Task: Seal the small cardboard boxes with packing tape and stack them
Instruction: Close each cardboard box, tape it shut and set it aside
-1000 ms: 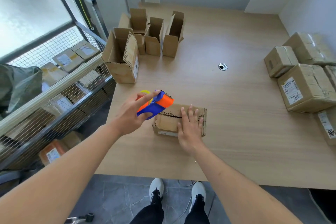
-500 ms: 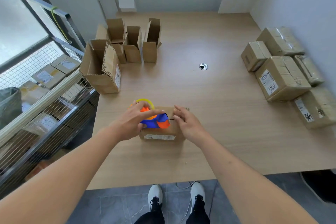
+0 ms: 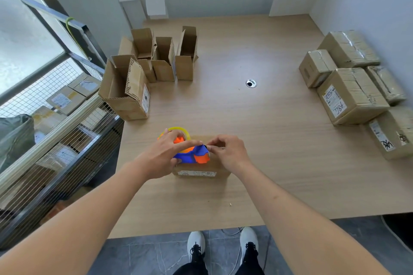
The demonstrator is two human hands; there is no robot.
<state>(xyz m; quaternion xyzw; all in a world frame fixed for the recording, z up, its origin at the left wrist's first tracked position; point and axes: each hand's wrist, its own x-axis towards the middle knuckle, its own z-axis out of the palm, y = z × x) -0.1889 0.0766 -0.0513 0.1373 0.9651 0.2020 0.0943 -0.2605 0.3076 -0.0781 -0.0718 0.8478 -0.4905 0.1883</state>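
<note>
A small cardboard box sits on the wooden worktop, close to the near edge, right in front of the person. The left hand grips a blue and orange tape dispenser and holds it on top of the box, with one finger stretched out along it. A yellow roll of tape sticks up behind that hand. The right hand is just beside the dispenser's tip, its fingers curled and pinching at the end of the tape; the tape itself is too thin to see. Both hands cover most of the box top, so its flaps are hidden. At the back left stands a big open box, with three smaller open boxes behind it, flaps up. On the far right, near the wall, are five taped boxes close together, some with white labels. A small round hole is in the middle of the worktop. To the left, beside the worktop, a wire rack holds more parcels. Below, white shoes stand on a grey floor.
</note>
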